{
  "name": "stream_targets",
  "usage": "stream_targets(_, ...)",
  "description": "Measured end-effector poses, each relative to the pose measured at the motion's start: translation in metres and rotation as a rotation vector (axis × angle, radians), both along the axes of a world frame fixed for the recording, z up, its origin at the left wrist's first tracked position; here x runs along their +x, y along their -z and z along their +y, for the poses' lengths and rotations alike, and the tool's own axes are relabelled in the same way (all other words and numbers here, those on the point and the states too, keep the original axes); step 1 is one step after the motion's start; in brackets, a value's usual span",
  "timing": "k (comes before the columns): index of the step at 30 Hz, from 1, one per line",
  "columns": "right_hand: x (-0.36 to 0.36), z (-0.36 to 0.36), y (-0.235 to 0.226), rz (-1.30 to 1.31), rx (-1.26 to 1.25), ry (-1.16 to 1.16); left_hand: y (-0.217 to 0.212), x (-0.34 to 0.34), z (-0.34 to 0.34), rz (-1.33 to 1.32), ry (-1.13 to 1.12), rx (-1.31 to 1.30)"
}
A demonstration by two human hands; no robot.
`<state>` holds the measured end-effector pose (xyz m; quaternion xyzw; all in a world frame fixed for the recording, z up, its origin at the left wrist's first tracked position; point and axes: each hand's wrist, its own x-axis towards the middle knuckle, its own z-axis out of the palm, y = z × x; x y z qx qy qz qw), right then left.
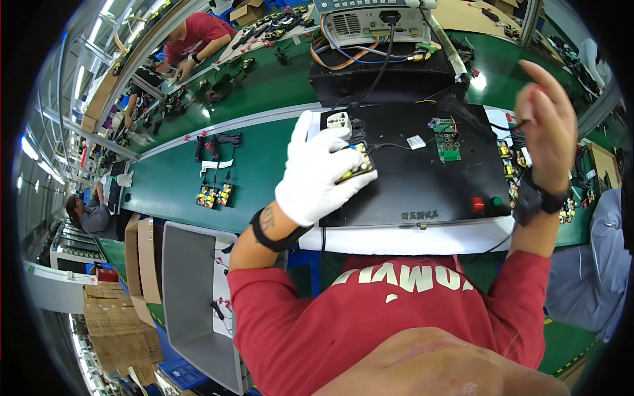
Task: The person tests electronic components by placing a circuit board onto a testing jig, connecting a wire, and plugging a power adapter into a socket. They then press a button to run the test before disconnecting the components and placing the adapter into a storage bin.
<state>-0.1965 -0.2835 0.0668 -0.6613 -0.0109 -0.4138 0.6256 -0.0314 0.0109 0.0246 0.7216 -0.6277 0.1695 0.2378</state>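
Observation:
My left hand (321, 175), in a white glove, grips a small circuit board (357, 169) with yellow and black parts near the left side of the black test box (409, 191). A thin black cable (389, 146) with a white label (416, 142) runs right from that board. Bare and raised over the box's right edge, my right hand (549, 125) has its thumb and fingers around a dark thin cable (503, 126); its end is hidden. A white socket (339, 121) sits just beyond my left hand. On the box's right half lies a green circuit board (448, 142).
Red (477, 204) and green (496, 201) buttons sit at the box's near right corner. Several yellow boards (215, 195) with cables lie at left. A grey bin (191, 297) stands below left. Behind is a bench instrument (370, 26); a co-worker (198, 36) works far left.

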Motion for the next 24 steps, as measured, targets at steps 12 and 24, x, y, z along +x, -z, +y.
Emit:
stream_targets(12, 0.158, 0.069, -0.049, 0.222, -0.198, -0.568, -0.016, 0.08, 0.108, 0.645, -0.591, -0.361)
stream_targets(24, 0.12, -0.046, 0.042, 0.436, -0.718, -0.095, 0.12, 0.351, -0.026, 0.577, -1.421, 0.301)
